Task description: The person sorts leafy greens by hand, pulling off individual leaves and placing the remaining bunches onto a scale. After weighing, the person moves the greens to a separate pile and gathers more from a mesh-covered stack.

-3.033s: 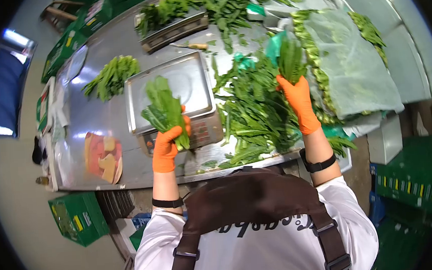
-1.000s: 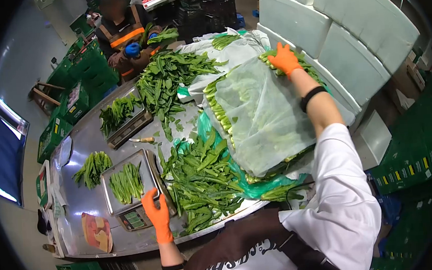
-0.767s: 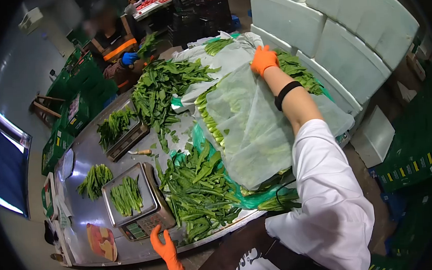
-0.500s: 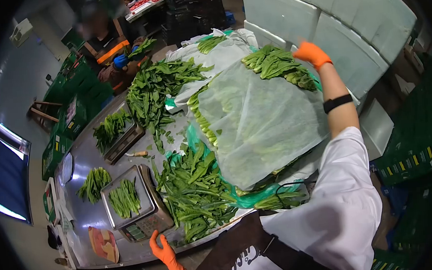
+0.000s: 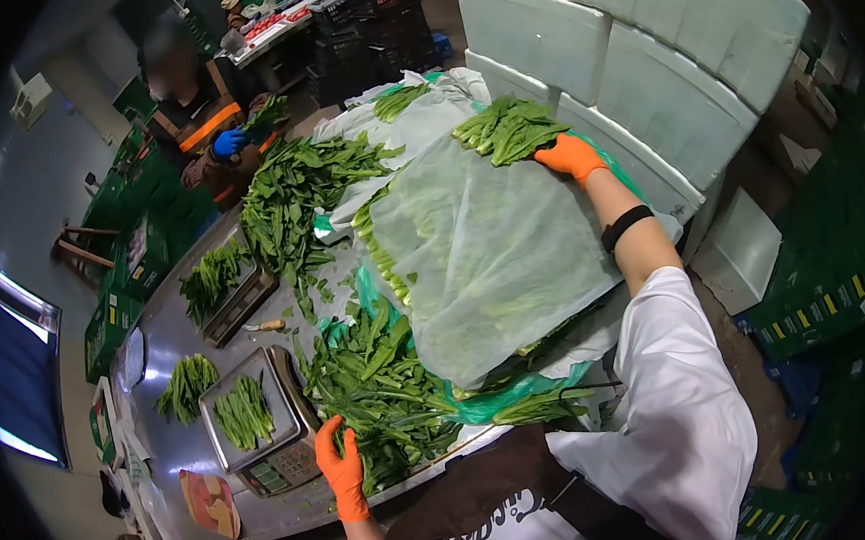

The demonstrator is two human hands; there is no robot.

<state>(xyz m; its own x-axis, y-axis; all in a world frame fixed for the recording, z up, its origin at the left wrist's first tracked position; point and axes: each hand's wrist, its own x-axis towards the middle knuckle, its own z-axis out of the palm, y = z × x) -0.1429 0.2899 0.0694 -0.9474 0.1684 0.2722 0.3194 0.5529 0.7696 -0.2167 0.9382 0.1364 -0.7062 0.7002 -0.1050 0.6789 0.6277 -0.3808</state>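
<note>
My right hand (image 5: 572, 158), in an orange glove, has its fingers closed at the right edge of a bunch of leafy greens (image 5: 508, 129). That bunch lies at the far end of a white translucent sheet (image 5: 492, 256) covering a pile of more greens. Near the table's front edge, my left hand (image 5: 342, 472), also orange-gloved, is open with its fingers curved and apart. It sits between a digital scale (image 5: 292, 458) and a heap of loose leafy greens (image 5: 385, 374). On the scale's tray lies a bundle of greens (image 5: 245, 412).
A second scale (image 5: 239, 302) holds greens, with a wooden-handled knife (image 5: 268, 326) close by. White foam boxes (image 5: 675, 82) are stacked behind the pile. Across the table a person with a blue glove (image 5: 230, 143) holds greens. Green crates (image 5: 114, 302) stand left.
My right hand has come down and left from beside the foam boxes onto the bunch of greens. My left hand has risen slightly towards the loose greens. The view has shifted a little.
</note>
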